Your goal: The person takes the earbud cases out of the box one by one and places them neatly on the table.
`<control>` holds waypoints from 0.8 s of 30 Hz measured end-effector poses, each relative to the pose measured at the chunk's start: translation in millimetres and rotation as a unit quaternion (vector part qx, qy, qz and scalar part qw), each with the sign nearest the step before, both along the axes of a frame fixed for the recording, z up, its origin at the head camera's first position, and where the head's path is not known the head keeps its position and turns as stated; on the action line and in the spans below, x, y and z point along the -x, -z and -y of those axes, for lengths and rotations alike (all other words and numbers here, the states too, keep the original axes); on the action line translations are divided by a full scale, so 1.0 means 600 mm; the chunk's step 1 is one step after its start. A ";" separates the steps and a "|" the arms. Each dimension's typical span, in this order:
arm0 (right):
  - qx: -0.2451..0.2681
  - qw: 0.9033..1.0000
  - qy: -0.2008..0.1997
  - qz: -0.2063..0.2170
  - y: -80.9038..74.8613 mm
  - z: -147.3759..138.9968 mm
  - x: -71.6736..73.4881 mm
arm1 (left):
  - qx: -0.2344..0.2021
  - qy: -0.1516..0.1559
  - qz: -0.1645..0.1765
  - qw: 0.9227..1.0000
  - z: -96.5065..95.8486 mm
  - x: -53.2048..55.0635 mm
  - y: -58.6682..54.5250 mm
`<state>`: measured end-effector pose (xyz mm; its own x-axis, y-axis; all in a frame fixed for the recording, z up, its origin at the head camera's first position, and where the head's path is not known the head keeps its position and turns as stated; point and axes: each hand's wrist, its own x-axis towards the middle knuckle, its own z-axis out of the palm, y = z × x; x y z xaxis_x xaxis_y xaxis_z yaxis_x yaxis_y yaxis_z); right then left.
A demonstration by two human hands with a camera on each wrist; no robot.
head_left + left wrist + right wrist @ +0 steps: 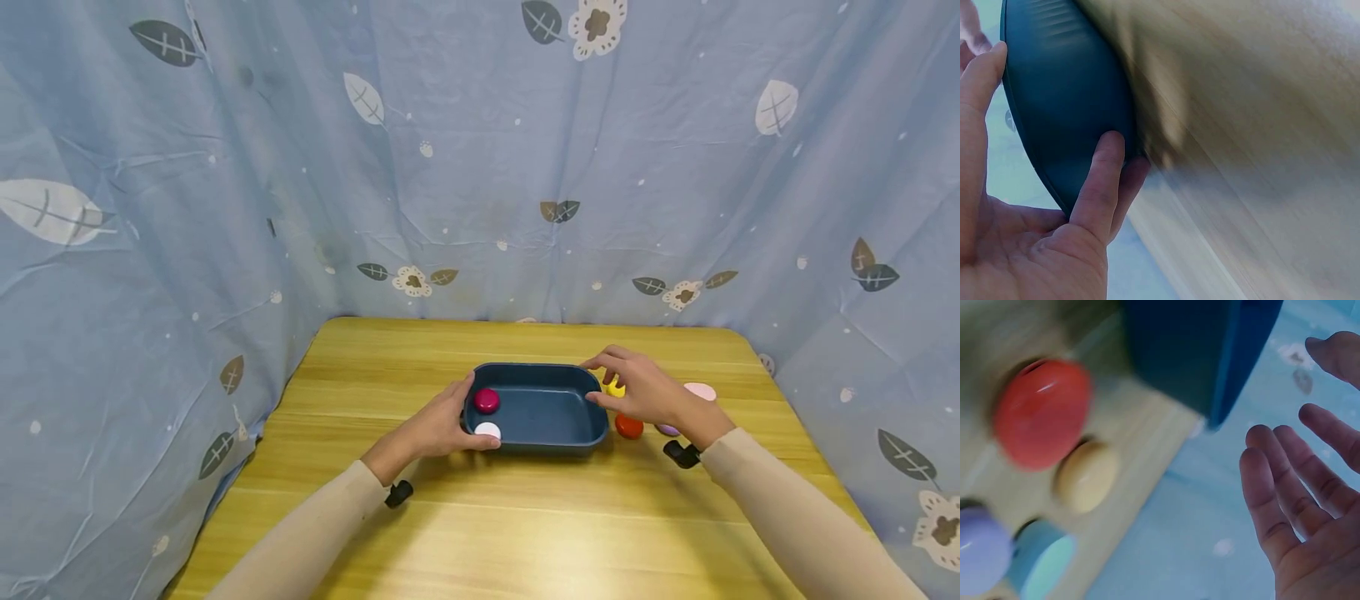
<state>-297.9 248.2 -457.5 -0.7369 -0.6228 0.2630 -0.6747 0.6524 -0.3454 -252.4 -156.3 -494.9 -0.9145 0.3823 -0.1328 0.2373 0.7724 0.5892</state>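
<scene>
A dark blue tray point(555, 417) sits on the wooden tabletop point(487, 533), in front of a blue curtain point(480, 167) printed with leaves and flowers. The left hand point(441, 422) grips the tray's left end, its thumb along the near side and its other fingers round the end and towards the far side. Inside the tray, at that same end, lie a dark pink round piece point(487, 401) and, nearer the thumb, a white round piece point(487, 430). The right hand point(639, 386) is by the tray's right end with its fingers parted and loosely bent, holding nothing; the right wrist view shows them apart from the tray. On the tabletop to the right of the tray are a red piece point(629, 427), a yellow piece point(616, 388), a purple piece point(668, 431) partly hidden by the right arm, and a pale pink piece point(701, 391). The right wrist view also shows a teal piece point(1041, 559) beside the purple one.
</scene>
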 end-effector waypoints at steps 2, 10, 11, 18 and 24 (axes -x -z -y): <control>0.001 1.000 -0.013 0.009 -0.007 0.020 0.005 | 0.002 0.001 -0.002 1.000 0.000 0.001 -0.001; -0.016 0.996 -0.068 0.052 -0.025 0.101 0.026 | 0.007 -0.001 -0.005 1.000 -0.003 0.003 0.001; -0.018 0.995 -0.076 0.057 -0.026 0.110 0.028 | 0.007 0.000 -0.005 1.000 -0.003 0.003 0.002; -0.054 0.985 -0.136 0.087 -0.019 0.169 0.046 | 0.005 0.004 0.000 1.000 -0.002 0.006 0.008; -0.094 0.975 -0.174 0.104 -0.003 0.217 0.064 | -0.002 0.002 0.005 1.000 0.000 0.008 0.008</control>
<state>-336.2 117.7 -455.8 -0.4981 -0.8670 -0.0131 -0.7944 0.4623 -0.3940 -257.1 -156.5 -499.5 -0.9114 0.3868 -0.1403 0.2351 0.7695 0.5938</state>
